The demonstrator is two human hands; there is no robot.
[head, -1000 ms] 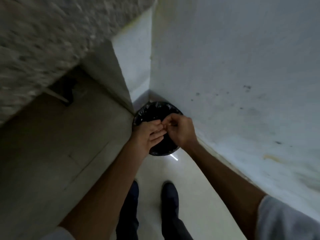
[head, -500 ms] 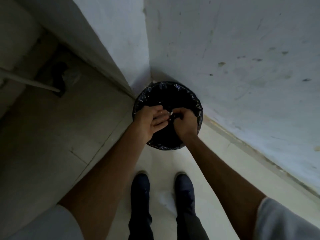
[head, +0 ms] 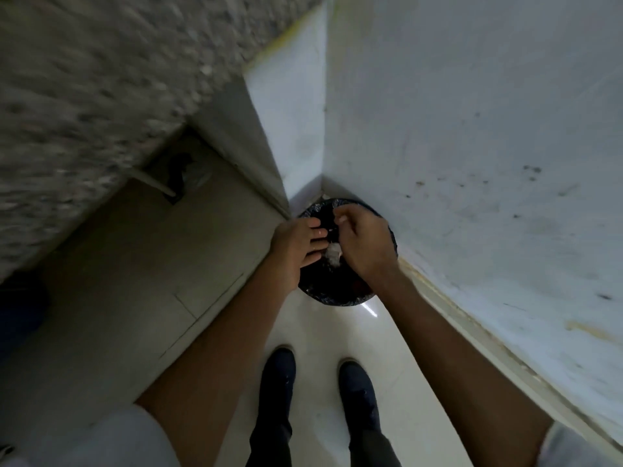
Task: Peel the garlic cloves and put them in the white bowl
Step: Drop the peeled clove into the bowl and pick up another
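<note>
Garlic skin (head: 333, 255) has appeared over your 12 o'clock bin (head: 337, 301) (peeling progresses); left fingers (head: 315, 232) straight, right fingers (head: 347, 215) curled, hold unclear.

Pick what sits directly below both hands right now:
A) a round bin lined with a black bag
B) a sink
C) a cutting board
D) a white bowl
A: the left hand and right hand are both over the black-lined bin, which stands on the floor in the wall corner. A whitish papery scrap shows between them.
</note>
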